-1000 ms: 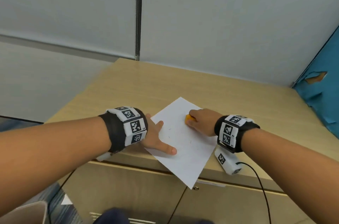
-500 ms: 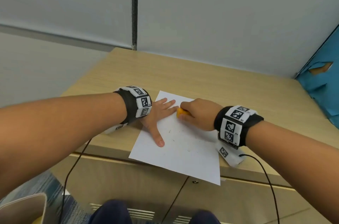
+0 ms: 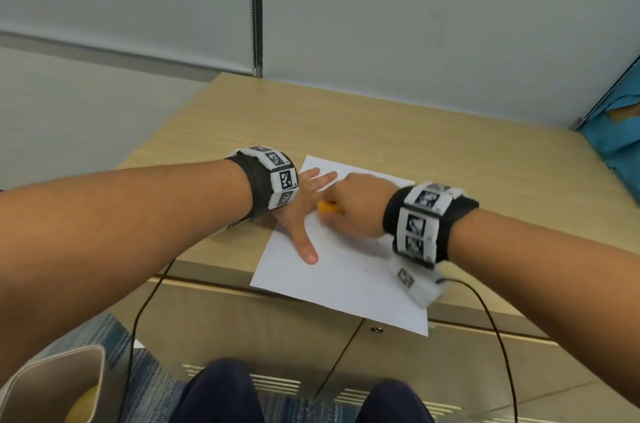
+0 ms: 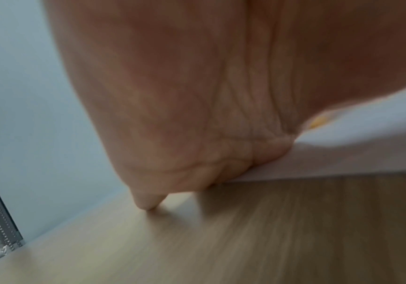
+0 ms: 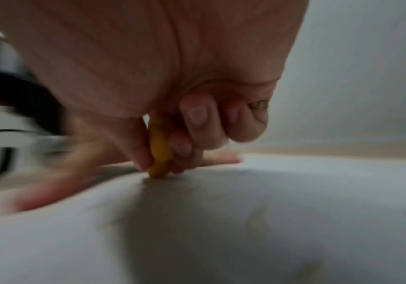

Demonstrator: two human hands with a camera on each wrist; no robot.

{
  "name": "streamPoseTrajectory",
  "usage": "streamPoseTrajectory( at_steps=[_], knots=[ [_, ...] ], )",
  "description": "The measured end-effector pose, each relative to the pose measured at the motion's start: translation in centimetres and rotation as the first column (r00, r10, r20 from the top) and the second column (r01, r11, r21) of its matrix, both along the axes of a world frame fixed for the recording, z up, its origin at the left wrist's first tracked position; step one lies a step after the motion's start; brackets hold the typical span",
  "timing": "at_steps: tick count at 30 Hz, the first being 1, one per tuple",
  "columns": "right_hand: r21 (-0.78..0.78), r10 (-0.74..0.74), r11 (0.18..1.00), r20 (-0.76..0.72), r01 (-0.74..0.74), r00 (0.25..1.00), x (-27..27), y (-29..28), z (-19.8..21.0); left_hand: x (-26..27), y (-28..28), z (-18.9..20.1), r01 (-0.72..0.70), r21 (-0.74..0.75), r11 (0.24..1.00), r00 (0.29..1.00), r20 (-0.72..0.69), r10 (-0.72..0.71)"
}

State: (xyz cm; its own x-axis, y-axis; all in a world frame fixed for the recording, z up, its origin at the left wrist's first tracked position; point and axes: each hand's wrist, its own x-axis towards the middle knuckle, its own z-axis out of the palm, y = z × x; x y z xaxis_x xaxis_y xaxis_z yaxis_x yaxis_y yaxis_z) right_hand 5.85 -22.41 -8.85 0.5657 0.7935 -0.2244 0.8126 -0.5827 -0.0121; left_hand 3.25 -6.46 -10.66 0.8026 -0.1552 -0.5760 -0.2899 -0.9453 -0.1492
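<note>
A white sheet of paper [image 3: 349, 270] lies on the wooden cabinet top [image 3: 381, 124], its near edge hanging over the front. My left hand [image 3: 304, 207] lies flat on the sheet's left part, fingers spread and straight, thumb toward me. My right hand [image 3: 353, 207] pinches a small orange eraser [image 3: 327, 207] and holds its tip against the paper just right of the left hand. In the right wrist view the eraser [image 5: 158, 149] sits upright between thumb and fingers on the paper [image 5: 269, 221]. The left wrist view shows my palm [image 4: 209, 115] on the paper's edge [image 4: 343, 165].
Grey partition walls [image 3: 415, 24] stand behind the cabinet top. A blue panel [image 3: 620, 142] is at the far right. A black cable [image 3: 498, 336] hangs over the front edge. A beige container [image 3: 59, 384] stands on the floor at lower left, beside my knees [image 3: 221, 391].
The sheet has been turned and now lies straighter. My left hand shifted up the sheet's left side. My right hand with the eraser moved left, close to the left hand.
</note>
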Motion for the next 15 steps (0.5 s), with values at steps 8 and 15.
streamPoseTrajectory(
  at_steps=[8, 15],
  knots=[
    [-0.06, -0.161, 0.983, 0.146, 0.171, 0.976, 1.9, -0.3, 0.3, 0.0, -0.1, 0.2, -0.008, -0.014, 1.0, 1.0, -0.002, 0.008],
    [-0.032, 0.019, 0.999, -0.018, -0.02, 1.0, -1.2, -0.6, 0.3, 0.1, 0.1, -0.3, 0.002, -0.025, 1.0, 1.0, 0.007, -0.002]
  ],
)
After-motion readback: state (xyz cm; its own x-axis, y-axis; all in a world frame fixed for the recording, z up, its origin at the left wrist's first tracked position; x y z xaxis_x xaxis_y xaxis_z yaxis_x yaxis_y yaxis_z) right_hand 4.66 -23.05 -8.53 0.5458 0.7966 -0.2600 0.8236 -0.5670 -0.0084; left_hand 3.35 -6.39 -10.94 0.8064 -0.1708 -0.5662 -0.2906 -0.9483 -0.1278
